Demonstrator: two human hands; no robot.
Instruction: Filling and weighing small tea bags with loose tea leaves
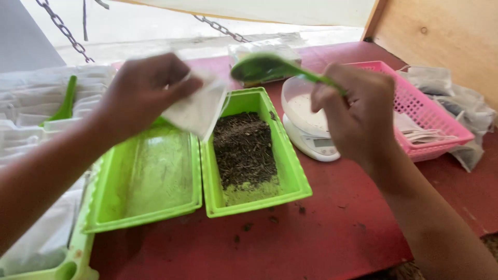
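My left hand (pixel 142 91) pinches a small white, blurred paper sachet (pixel 199 110) above the green plastic tub (pixel 288 171) of dark dried leaf bits. My right hand (pixel 358 116) grips a green plastic scoop (pixel 270 68), bowl raised beside the sachet. A white kitchen scale (pixel 308 129) sits just behind on the red table (pixel 337 228).

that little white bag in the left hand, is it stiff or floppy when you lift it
Probably floppy: the small white fabric-like bag sags below the left hand pinching its top edge. It is likely very light, since a fingertip pinch carries it. It may swing or fold easily; the picture is blurred there, so its material is uncertain.
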